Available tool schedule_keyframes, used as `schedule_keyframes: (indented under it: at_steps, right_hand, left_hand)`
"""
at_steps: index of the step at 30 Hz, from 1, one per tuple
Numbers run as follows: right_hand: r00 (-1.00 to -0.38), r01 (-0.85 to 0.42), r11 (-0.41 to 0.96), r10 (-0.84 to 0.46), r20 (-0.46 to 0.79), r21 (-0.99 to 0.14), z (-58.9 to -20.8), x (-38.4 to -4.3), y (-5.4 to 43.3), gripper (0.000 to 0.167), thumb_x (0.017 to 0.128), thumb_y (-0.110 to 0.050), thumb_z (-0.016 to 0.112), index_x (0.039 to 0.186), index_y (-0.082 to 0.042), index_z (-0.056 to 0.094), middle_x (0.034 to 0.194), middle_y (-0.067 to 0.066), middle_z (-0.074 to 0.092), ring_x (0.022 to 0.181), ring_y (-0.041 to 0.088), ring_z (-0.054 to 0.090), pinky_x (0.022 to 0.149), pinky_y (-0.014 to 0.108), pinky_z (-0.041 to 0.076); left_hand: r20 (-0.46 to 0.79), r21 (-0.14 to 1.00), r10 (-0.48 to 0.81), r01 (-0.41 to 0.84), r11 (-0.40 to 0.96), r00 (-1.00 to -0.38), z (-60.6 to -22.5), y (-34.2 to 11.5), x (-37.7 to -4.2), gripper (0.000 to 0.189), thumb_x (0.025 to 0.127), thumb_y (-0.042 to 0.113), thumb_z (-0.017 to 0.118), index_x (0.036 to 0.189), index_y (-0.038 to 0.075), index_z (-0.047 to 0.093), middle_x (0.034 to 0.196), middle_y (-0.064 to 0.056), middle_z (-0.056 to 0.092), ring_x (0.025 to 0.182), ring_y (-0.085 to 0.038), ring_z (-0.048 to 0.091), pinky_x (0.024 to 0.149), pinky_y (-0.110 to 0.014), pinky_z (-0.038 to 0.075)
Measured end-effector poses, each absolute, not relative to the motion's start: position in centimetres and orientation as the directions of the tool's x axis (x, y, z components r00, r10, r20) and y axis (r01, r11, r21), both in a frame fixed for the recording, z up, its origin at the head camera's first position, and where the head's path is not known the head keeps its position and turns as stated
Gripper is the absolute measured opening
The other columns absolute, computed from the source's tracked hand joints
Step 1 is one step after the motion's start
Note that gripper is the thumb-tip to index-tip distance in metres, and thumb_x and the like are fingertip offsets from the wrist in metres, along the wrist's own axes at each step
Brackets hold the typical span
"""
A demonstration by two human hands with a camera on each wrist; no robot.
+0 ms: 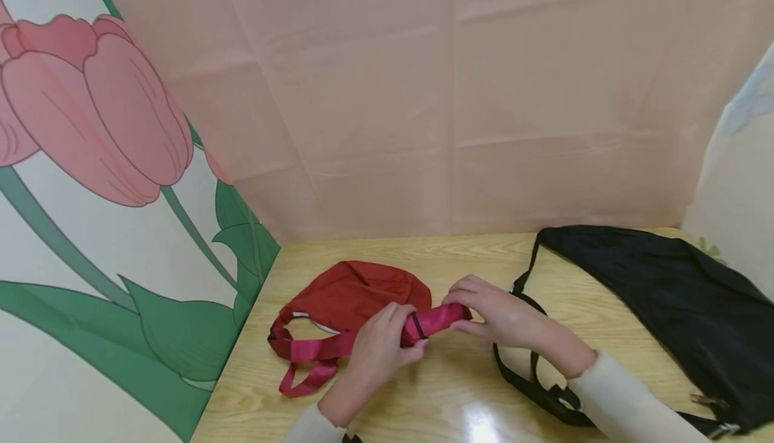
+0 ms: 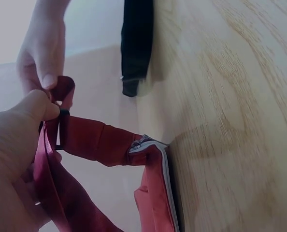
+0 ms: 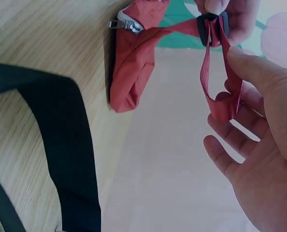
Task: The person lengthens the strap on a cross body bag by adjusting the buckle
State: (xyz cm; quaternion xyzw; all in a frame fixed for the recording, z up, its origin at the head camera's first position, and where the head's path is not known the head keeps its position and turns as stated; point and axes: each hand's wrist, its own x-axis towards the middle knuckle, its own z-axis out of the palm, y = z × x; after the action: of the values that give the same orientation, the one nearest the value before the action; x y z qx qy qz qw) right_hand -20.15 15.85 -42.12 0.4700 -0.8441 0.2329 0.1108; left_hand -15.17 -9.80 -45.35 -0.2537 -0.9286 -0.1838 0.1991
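Observation:
A red waist bag (image 1: 357, 288) lies on the table, its crimson strap (image 1: 322, 347) looped out at the left. My left hand (image 1: 379, 345) pinches that strap beside a black slider buckle (image 1: 417, 326). To the right of it, my right hand (image 1: 498, 310) holds the end of a strap loop between thumb and fingers. In the right wrist view the loop (image 3: 223, 110) hangs from the slider (image 3: 203, 32), with the thumb against it and the outer fingers spread. The left wrist view has the strap running from the hand to the bag's zipper (image 2: 142, 141).
A black bag (image 1: 671, 302) lies at the right of the wooden table (image 1: 447, 396). Its black strap (image 1: 514, 376) curls toward my right forearm. Behind stands a pinkish backdrop (image 1: 423, 113), with a tulip-printed panel (image 1: 91, 241) on the left.

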Motion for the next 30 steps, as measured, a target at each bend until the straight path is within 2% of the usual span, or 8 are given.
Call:
schedule_keyframes:
  at_steps: [13, 21, 30]
  right_hand:
    - [-0.541, -0.84, 0.438, -0.722, 0.431, -0.321, -42.5, -21.2, 17.3, 0.03, 0.087, -0.017, 0.081, 0.114, -0.014, 0.07, 0.114, -0.003, 0.061, 0.105, 0.013, 0.056, 0.084, 0.032, 0.054]
    - [-0.572, -0.814, 0.465, -0.745, 0.343, -0.347, -42.5, -21.0, 16.5, 0.039, 0.087, -0.016, 0.081, 0.123, -0.011, 0.066, 0.119, 0.001, 0.063, 0.109, 0.017, 0.057, 0.088, 0.036, 0.055]
    - [-0.504, -0.858, 0.421, -0.8, 0.326, -0.295, -42.6, -20.5, 13.7, 0.045, 0.088, -0.025, 0.081, 0.127, -0.011, 0.065, 0.119, -0.002, 0.062, 0.11, 0.013, 0.056, 0.092, 0.033, 0.053]
  left_hand:
    - [0.467, 0.227, 0.358, 0.501, 0.835, -0.809, -45.4, -10.6, -15.5, 0.051, 0.079, 0.04, 0.083, 0.119, 0.014, 0.064, 0.093, 0.005, 0.06, 0.07, -0.008, 0.051, 0.061, -0.022, 0.045]
    - [0.453, 0.221, 0.396, 0.531, 0.818, -0.799, -45.4, -10.2, -15.6, 0.052, 0.081, 0.038, 0.083, 0.12, 0.011, 0.062, 0.092, 0.003, 0.058, 0.07, -0.007, 0.049, 0.06, -0.019, 0.043]
    - [0.481, 0.144, 0.438, 0.561, 0.815, -0.76, -45.6, -9.8, -15.7, 0.052, 0.081, 0.039, 0.082, 0.119, 0.011, 0.063, 0.093, 0.002, 0.059, 0.074, -0.009, 0.053, 0.063, -0.021, 0.047]
